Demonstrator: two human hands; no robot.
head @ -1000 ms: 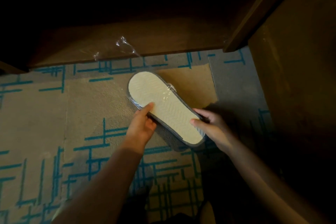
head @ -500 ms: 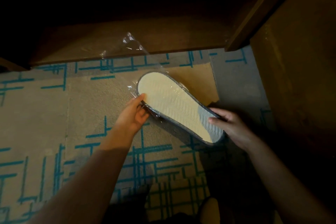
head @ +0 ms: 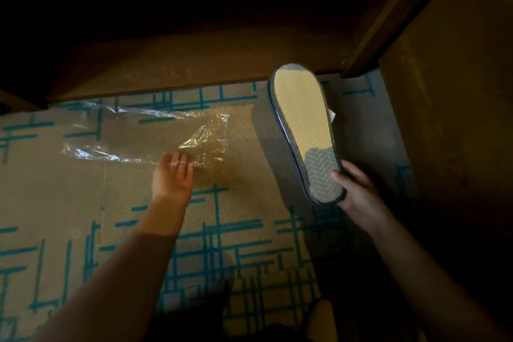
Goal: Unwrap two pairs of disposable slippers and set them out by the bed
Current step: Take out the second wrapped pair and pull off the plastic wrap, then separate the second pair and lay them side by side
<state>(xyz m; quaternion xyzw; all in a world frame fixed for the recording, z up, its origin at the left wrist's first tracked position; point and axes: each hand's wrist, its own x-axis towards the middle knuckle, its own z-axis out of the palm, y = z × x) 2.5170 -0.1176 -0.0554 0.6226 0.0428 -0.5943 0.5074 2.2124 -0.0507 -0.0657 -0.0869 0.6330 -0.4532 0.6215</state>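
Observation:
A pair of grey slippers (head: 304,125) pressed together shows a pale yellow ribbed sole facing up. My right hand (head: 358,191) grips it at the heel end, holding it above the carpet at the right. The clear plastic wrapper (head: 144,141) now hangs empty and stretched out to the left. My left hand (head: 173,175) pinches the wrapper's right end between its fingers. The slippers are fully out of the wrapper and apart from it.
Beige carpet (head: 69,203) with teal line pattern covers the floor. A dark wooden bed base (head: 180,64) runs across the top, with a dark gap above it. A wooden post and panel (head: 449,91) stand at the right.
My right hand pulled the slippers out of the wrapper and swung them up to the right. My left hand drew the empty wrapper away to the left.

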